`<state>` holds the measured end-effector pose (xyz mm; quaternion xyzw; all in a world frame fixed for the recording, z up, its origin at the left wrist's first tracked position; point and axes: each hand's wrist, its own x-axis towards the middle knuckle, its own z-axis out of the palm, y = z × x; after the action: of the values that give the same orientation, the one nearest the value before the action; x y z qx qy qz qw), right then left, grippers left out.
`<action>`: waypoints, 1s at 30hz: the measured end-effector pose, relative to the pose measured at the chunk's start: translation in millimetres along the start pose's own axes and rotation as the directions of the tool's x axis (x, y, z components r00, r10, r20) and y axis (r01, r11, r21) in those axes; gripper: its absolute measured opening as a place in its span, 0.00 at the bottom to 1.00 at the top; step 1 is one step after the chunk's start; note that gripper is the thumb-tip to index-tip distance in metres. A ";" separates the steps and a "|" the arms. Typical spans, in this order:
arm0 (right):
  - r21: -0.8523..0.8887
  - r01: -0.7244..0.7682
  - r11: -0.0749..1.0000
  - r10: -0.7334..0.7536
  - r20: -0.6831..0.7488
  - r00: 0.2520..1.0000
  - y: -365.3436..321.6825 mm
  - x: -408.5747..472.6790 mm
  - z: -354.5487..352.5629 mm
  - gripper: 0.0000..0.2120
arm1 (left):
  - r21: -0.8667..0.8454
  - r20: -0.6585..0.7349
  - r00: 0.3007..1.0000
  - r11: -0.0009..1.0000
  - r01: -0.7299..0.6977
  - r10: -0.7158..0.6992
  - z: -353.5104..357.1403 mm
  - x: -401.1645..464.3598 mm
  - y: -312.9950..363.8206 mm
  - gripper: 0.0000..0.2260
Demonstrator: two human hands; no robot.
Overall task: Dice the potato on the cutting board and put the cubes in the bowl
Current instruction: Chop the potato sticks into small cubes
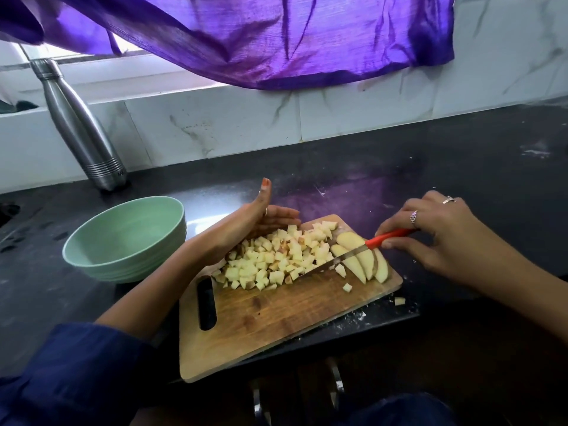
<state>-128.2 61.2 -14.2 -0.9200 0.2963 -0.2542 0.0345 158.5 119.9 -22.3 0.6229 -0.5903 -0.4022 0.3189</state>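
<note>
A wooden cutting board (pixel 261 321) lies on the black counter, its near end hanging past the counter edge. A heap of potato cubes (pixel 276 259) covers its far half. Several uncut potato slices (pixel 359 256) lie at the board's right end. My right hand (pixel 436 238) grips a red-handled knife (pixel 353 252), its blade lying between the slices and against the heap. My left hand (pixel 258 222) stands on edge with straight fingers behind the heap, palm facing the cubes. A pale green bowl (pixel 101 250) sits left of the board and holds nothing I can see.
A steel bottle (pixel 76 124) stands at the back left by the tiled wall. A purple cloth (pixel 276 38) hangs over the far side. One stray cube (pixel 399 301) lies on the counter right of the board. Drawer handles (pixel 335 379) show below the counter edge.
</note>
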 end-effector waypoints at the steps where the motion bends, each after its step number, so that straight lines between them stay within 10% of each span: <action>1: -0.013 -0.001 1.000 0.001 0.004 1.000 -0.3 2.7 -0.1 0.15 | 0.006 0.015 1.000 1.000 0.006 -0.006 -0.1 -0.4 0.1 0.42; 14: 0.033 -0.044 0.998 0.046 -0.052 0.998 0.1 -18.4 -14.9 0.19 | 0.034 0.122 0.992 0.999 -0.022 0.018 -6.5 4.9 6.4 0.41; 30: -0.069 -0.094 0.993 0.084 -0.134 0.987 -4.9 -61.0 -26.2 0.09 | 0.593 -0.088 0.901 0.749 -0.296 0.425 36.6 -38.8 45.4 0.17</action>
<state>-180.9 101.8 -17.7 -0.8879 0.3481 -0.3007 -0.0081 105.5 156.8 4.9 0.6024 -0.7535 -0.0687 0.2543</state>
